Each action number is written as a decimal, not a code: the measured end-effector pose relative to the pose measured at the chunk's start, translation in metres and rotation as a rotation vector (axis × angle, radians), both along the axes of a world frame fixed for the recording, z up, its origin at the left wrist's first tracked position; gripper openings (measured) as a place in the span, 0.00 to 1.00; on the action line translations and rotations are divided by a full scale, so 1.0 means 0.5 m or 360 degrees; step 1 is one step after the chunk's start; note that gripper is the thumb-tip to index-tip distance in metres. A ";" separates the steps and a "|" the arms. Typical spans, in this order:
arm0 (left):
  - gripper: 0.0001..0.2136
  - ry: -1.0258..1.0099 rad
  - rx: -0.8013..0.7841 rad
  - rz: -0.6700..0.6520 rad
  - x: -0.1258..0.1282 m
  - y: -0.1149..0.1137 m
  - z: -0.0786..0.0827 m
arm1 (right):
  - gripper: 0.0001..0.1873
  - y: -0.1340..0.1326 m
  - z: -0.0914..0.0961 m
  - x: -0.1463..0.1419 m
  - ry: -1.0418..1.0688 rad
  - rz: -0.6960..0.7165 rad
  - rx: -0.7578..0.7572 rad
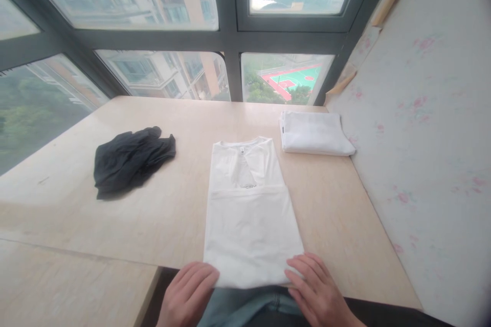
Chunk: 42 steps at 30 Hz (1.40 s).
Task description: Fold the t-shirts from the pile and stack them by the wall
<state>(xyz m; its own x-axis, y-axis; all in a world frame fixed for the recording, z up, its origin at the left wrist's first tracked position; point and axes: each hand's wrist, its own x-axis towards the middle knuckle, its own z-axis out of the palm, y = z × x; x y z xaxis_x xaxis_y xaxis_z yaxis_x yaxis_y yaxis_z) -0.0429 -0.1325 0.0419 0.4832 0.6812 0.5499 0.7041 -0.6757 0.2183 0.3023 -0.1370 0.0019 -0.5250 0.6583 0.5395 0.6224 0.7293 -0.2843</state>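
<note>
A white T-shirt [249, 235] lies folded in front of me, its neckline at the far end and its lower part turned up over the front. A small dark print shows partly above the turned-up edge. My left hand [191, 288] is closed on the near left corner, its thumb out of sight. At the near right corner, my right hand [316, 286] has curled fingers on the fabric, gripping the edge.
Crumpled black clothing [130, 161] lies on the left of the wooden surface [184, 117]. A folded white stack of cloth [314, 133] sits at the back right, beside the papered wall [429, 163]. Framed windows [230, 41] rise behind. The surface's front edge runs just below my hands.
</note>
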 end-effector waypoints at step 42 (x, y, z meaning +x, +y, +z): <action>0.23 0.0059 -0.0532 0.1059 0.027 0.477 -0.006 | 0.23 0.592 0.026 -0.141 0.0081 -0.0726 -0.0371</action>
